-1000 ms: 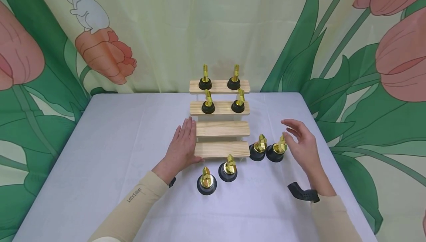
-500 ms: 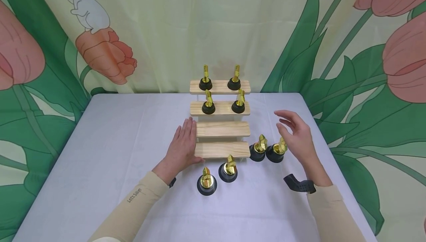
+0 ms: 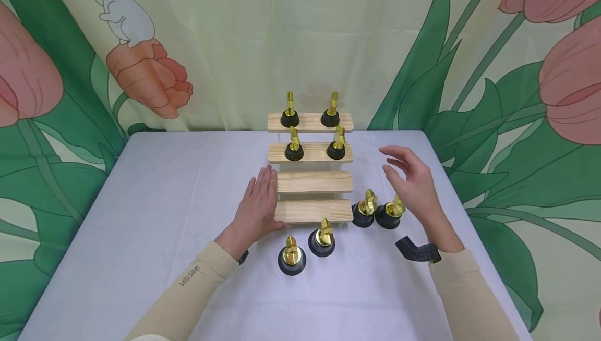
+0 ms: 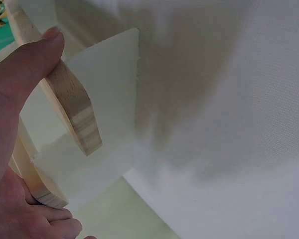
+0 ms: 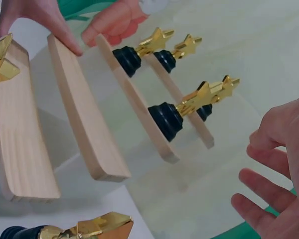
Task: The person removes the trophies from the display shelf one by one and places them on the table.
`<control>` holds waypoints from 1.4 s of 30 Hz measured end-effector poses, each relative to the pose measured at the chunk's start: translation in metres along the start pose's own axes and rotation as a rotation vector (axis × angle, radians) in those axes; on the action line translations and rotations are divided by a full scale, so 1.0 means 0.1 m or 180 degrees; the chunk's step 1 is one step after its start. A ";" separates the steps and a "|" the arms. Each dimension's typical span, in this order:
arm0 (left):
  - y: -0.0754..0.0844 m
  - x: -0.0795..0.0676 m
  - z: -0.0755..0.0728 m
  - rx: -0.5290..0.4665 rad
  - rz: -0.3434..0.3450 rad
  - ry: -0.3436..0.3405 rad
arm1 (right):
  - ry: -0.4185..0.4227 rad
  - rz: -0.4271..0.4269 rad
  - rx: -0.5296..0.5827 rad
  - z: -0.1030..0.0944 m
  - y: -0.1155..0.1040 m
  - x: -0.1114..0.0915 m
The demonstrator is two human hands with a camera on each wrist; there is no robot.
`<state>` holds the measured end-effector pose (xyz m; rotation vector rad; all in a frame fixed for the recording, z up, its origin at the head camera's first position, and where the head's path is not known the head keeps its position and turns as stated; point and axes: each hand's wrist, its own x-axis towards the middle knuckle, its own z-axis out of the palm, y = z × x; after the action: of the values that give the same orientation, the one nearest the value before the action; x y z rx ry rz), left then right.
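Observation:
My left hand (image 3: 253, 205) rests along the left end of a tiered wooden display rack (image 3: 312, 210), fingers straight. Its thumb (image 4: 32, 62) touches the end of a plank in the left wrist view. My right hand (image 3: 415, 182) is held with loosely bent fingers above and behind the rightmost star trophy (image 3: 387, 218), holding nothing. Beside that gold trophy on a black base stands a similar trophy (image 3: 363, 215), close to the rack's right end. A front trophy (image 3: 291, 258) and a second front trophy (image 3: 322, 242) stand before the rack.
Several star trophies stand on the two upper planks, including an upper left trophy (image 3: 289, 117) and a lower right trophy (image 3: 336, 149). The two lower planks are bare. A white cloth covers the table (image 3: 155, 200); a printed curtain (image 3: 225, 44) hangs behind it.
My right hand has moved forward and to the left, past the rightmost trophy. My left hand and the trophies have stayed in place.

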<state>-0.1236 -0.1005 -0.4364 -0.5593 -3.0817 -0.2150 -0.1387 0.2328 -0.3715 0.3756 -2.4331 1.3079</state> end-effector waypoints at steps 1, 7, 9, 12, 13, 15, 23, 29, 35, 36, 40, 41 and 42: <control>0.00 0.00 0.00 -0.0007 0.0002 0.0004 | -0.0011 0.0000 0.0003 0.01 -0.01 0.01; 0.00 0.00 0.01 -0.0003 0.0017 0.0026 | -0.0069 -0.0063 0.0022 0.04 -0.04 0.10; -0.01 0.00 0.01 0.0013 0.0021 0.0022 | -0.0079 -0.0104 0.0054 0.05 -0.05 0.13; -0.01 0.01 0.01 0.0032 0.0022 -0.0018 | -0.0104 -0.0156 0.0089 0.08 -0.08 0.17; -0.01 0.01 0.01 0.0039 0.0018 -0.0037 | -0.0116 -0.0166 0.0097 0.09 -0.09 0.18; -0.01 0.02 0.01 0.0048 0.0010 -0.0065 | -0.0143 -0.0175 0.0091 0.11 -0.11 0.20; -0.02 0.01 0.01 -0.0014 0.0030 -0.0041 | -0.0243 -0.0227 0.0183 0.21 -0.17 0.29; -0.02 0.01 0.02 0.0019 0.0019 -0.0034 | -0.0300 -0.0284 0.0271 0.29 -0.19 0.38; -0.01 0.02 0.01 0.0039 -0.0014 -0.0073 | -0.0341 -0.0328 0.0430 0.38 -0.21 0.46; -0.01 0.02 0.01 0.0043 -0.0015 -0.0074 | -0.0344 -0.0334 0.0433 0.40 -0.22 0.47; -0.01 0.02 0.01 0.0034 -0.0015 -0.0074 | -0.0364 -0.0325 0.0444 0.46 -0.22 0.51; -0.01 0.02 0.01 0.0027 -0.0012 -0.0070 | -0.0377 -0.0327 0.0446 0.48 -0.23 0.52; -0.01 0.01 0.01 0.0016 -0.0008 -0.0062 | -0.0389 -0.0330 0.0457 0.49 -0.23 0.53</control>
<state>-0.1253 -0.1011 -0.4373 -0.5608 -3.1011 -0.2030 -0.1863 0.1757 -0.3565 0.6282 -2.3873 1.4573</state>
